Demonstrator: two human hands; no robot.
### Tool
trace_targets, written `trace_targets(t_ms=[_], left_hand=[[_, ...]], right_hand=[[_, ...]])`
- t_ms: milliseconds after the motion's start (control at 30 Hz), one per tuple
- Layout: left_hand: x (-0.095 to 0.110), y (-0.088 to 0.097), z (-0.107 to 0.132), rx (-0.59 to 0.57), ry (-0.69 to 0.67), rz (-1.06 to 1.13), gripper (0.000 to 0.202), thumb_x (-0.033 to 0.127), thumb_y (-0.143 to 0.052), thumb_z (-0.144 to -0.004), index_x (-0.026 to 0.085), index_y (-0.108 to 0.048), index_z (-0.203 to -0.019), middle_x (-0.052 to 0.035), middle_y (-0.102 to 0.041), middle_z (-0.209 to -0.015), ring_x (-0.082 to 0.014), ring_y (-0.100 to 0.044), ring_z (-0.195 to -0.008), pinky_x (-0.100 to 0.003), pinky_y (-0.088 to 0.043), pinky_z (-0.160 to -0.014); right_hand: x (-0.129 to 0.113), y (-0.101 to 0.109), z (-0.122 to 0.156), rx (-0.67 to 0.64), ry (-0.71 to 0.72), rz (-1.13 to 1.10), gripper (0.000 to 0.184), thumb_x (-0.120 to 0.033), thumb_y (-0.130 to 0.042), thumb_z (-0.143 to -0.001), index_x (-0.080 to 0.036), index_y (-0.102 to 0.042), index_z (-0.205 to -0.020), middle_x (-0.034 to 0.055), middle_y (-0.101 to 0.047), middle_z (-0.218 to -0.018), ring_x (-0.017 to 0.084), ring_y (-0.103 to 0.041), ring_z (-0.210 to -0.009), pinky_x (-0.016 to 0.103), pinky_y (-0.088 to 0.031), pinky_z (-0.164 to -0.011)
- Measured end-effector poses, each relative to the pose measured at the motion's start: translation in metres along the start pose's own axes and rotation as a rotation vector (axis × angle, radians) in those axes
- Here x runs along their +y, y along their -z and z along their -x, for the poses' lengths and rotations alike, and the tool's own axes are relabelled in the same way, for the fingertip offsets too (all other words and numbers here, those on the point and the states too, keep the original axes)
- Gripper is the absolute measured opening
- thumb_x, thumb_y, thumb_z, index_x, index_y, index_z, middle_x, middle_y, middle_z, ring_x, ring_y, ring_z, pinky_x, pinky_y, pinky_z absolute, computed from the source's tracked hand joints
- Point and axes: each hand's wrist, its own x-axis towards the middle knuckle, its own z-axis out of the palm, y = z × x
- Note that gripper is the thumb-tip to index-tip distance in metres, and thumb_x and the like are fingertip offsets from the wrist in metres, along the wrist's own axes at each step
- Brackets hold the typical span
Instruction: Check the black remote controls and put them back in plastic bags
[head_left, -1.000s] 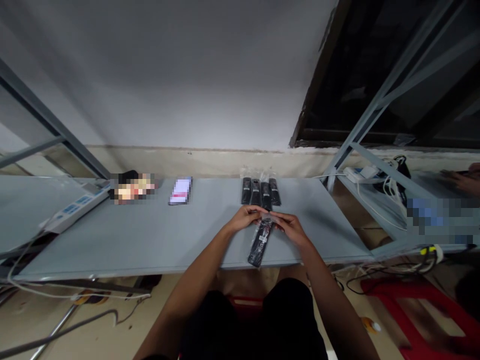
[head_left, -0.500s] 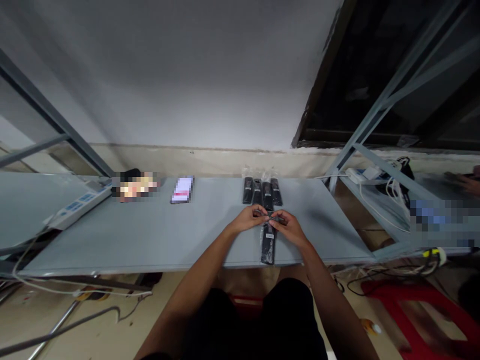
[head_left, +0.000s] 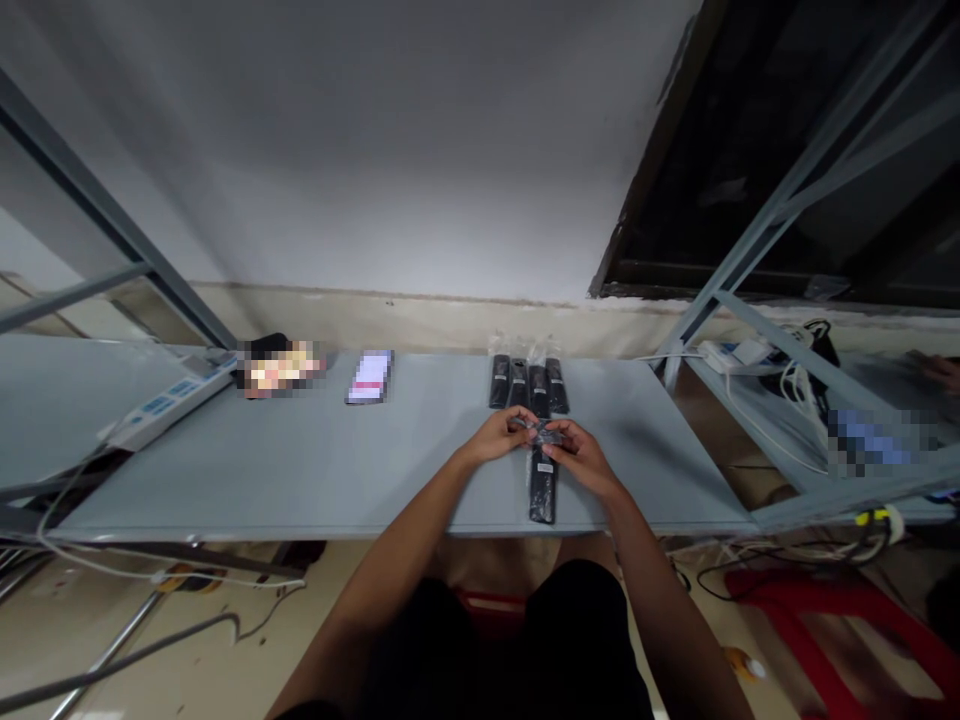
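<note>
**Black remote (head_left: 541, 490) in clear plastic bag (head_left: 546, 433), lower centre of grey tabletop (head_left: 315, 480).**
Left hand (head_left: 491, 435) and right hand (head_left: 581, 458) together, pinching bag's top end, remote hanging below and lying on tabletop. Remote likely light and stiff, slippery inside film; firmest hold around body, not loose plastic. Four bagged remotes (head_left: 529, 387) side by side just above, upper middle of tabletop.

Room fittings: white painted wall (head_left: 337, 150) above beige lower band (head_left: 420, 322); dark window (head_left: 750, 150) in brown frame; grey metal shelving frame (head_left: 780, 210); grey table (head_left: 225, 490); pale floor (head_left: 97, 640); red plastic stool (head_left: 847, 605).
</note>
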Motion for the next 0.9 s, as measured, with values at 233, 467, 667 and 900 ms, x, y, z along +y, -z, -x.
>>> trace_targets(t_ms=[233,467,667,900], left_hand=[[-0.007,0.001,-0.001,0.021,0.007,0.015,0.061,0.061,-0.083,-0.074,0.012,-0.067,-0.106,-0.0012,-0.065,-0.072,-0.0128,-0.063,-0.065,-0.026,-0.049,-0.069],[-0.008,0.002,-0.003,0.08,0.038,0.046,0.063,0.063,-0.084,-0.072,0.012,-0.067,-0.105,-0.003,-0.069,-0.077,-0.0131,-0.065,-0.068,-0.028,-0.052,-0.073],[-0.007,0.003,-0.005,0.118,0.058,0.038,0.061,0.065,-0.081,-0.075,0.012,-0.068,-0.103,-0.0031,-0.069,-0.075,-0.0133,-0.066,-0.068,-0.028,-0.052,-0.072],[-0.002,0.004,-0.005,0.102,0.069,0.006,0.062,0.067,-0.078,-0.076,0.012,-0.068,-0.103,-0.004,-0.069,-0.077,-0.0126,-0.064,-0.067,-0.027,-0.05,-0.07]], right_hand=[[0.003,0.0,-0.001,-0.029,-0.025,0.001,0.037,-0.047,-0.081,-0.081,-0.025,-0.068,-0.107,0.0027,-0.075,-0.095,0.021,-0.069,-0.085,0.034,-0.052,-0.081],[-0.004,0.009,-0.002,0.053,-0.038,-0.029,0.037,-0.044,-0.085,-0.076,-0.025,-0.072,-0.104,0.0024,-0.075,-0.095,0.02,-0.068,-0.083,0.033,-0.052,-0.079],[-0.007,0.076,-0.039,0.153,-0.031,0.131,0.046,-0.046,-0.083,-0.075,-0.022,-0.074,-0.113,0.0046,-0.077,-0.098,0.019,-0.068,-0.081,0.034,-0.054,-0.078],[-0.005,0.123,-0.124,0.355,0.008,0.598,0.038,-0.048,-0.078,-0.072,-0.017,-0.076,-0.093,0.015,-0.078,-0.108,0.03,-0.071,-0.102,0.047,-0.054,-0.096]])
